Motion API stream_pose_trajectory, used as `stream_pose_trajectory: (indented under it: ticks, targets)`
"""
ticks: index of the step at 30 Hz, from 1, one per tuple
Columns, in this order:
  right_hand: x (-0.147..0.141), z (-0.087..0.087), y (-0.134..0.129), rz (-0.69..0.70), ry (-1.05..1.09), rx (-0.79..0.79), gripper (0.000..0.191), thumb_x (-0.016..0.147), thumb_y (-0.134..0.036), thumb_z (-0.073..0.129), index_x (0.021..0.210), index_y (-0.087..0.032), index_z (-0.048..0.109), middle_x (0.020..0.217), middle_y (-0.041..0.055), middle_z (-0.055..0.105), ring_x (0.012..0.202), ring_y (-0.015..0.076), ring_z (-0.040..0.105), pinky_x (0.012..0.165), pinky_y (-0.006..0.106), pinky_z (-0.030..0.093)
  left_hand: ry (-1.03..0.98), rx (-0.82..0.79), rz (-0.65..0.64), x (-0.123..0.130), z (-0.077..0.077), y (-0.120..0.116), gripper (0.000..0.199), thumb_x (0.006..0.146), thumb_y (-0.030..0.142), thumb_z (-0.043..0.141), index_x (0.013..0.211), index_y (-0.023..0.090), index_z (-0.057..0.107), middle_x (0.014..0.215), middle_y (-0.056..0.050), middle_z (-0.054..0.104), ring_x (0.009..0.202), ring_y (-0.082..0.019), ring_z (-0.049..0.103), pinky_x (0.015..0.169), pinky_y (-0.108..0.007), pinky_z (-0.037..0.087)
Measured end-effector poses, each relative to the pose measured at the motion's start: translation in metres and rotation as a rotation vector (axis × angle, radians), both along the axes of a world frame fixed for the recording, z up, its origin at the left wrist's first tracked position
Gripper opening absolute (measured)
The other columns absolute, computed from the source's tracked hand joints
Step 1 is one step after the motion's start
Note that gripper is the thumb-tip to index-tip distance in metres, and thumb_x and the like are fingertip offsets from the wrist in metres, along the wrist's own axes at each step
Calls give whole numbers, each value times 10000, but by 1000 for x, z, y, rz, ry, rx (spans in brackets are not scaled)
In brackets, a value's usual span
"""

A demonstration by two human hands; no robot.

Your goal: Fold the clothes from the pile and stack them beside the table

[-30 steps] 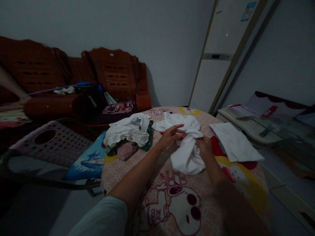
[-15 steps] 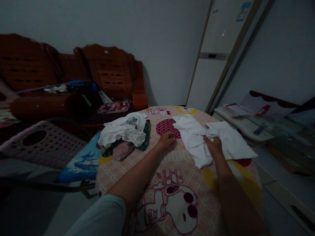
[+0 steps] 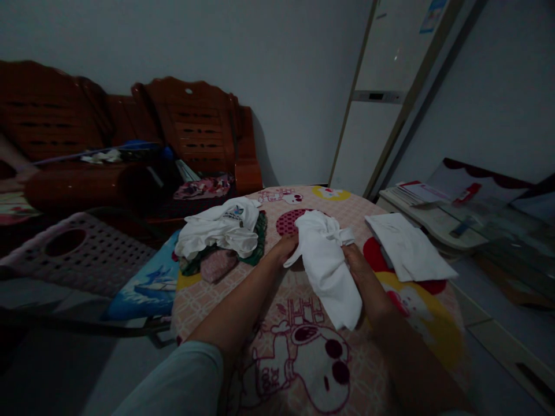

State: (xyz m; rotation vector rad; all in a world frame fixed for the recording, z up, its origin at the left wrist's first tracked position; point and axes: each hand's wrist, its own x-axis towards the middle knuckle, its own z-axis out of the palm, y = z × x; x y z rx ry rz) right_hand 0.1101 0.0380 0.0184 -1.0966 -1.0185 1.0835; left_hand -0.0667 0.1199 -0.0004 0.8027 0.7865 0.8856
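A bunched white cloth (image 3: 327, 266) is lifted a little over the middle of the round table (image 3: 243, 306), which has a pink patterned cover. My left hand (image 3: 288, 246) is at its left edge, fingers partly hidden behind the fabric. On the other side my right hand (image 3: 354, 257) grips the cloth, fingertips covered by it. A flat folded white cloth (image 3: 410, 245) lies to the right. At the left of the table, a white shirt (image 3: 219, 228) rests on green fabric (image 3: 259, 240) beside a pinkish bundle (image 3: 217, 264).
Wooden seats (image 3: 195, 127) stand behind at the left, with a woven chair (image 3: 78, 248) and a blue cushion (image 3: 145, 283) nearer. A person's hand (image 3: 19, 178) shows at the far left. Papers (image 3: 418, 193) lie on a side cabinet at the right.
The bunched white cloth has moved left and toward me, away from the flat folded one. My right hand moved left with it, and my left hand now meets its left edge.
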Motion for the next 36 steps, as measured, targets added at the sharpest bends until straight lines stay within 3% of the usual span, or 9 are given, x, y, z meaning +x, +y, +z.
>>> stream_pose_trajectory:
  ticks: [3,7,10,13,18,23,29,32,36]
  targets:
    - [-8,4,-3,114,133,-47,376,593,-314,710,958,-221,693,882,21,751,856,235,677,781,357,530,-126,43,-106,5,6,-8,441,700,308,808,1091,163,665,883,-81,748,836,-225,712,781,-344,573]
    - [-2,5,2,7,135,8,313,526,-231,700,836,-186,696,774,11,729,777,220,661,704,319,515,-97,203,16,3,21,-7,580,702,240,770,1253,200,594,1011,-80,737,892,-225,710,833,-357,562]
    - [15,1,10,-228,102,31,184,496,-226,636,669,-167,651,618,-12,654,620,180,596,574,273,466,216,414,301,-12,34,4,536,742,176,666,1273,161,598,1118,-100,711,1000,-251,683,913,-382,533]
    - [32,-4,15,-416,-47,-35,149,480,-247,582,596,-160,617,534,-23,576,537,153,516,487,252,392,758,706,544,-26,38,11,509,729,104,631,1236,142,643,1212,-113,669,1161,-281,602,1045,-399,444]
    - [38,-9,14,-364,-673,-224,162,528,-246,542,566,-130,649,506,20,557,551,163,515,477,251,321,1240,968,449,-26,27,7,485,828,152,589,1313,162,611,1217,-142,648,1125,-269,610,1017,-372,445]
    - [36,-10,13,-365,-910,-167,246,594,-262,516,641,-109,704,563,63,621,587,170,544,509,252,341,1315,869,327,-42,34,19,413,858,259,605,1261,188,659,1218,-97,688,1134,-249,627,1032,-331,431]
    - [37,-13,16,-433,-898,-128,238,588,-293,503,623,-137,679,547,56,604,561,174,505,513,270,335,1424,836,200,-72,74,29,207,778,179,640,914,154,794,949,-110,760,936,-254,683,876,-294,485]
    - [37,-12,16,-489,-866,-35,236,599,-302,494,646,-156,672,562,57,613,551,176,481,527,284,349,1254,929,296,-62,105,40,204,788,182,618,896,147,788,901,-92,758,902,-239,676,864,-300,478]
    - [36,-11,13,-533,-826,39,307,613,-292,486,755,-142,713,591,52,631,554,178,472,561,291,393,899,1104,389,-18,141,70,297,872,158,517,1081,148,728,1116,-105,711,1100,-222,620,1012,-335,408]
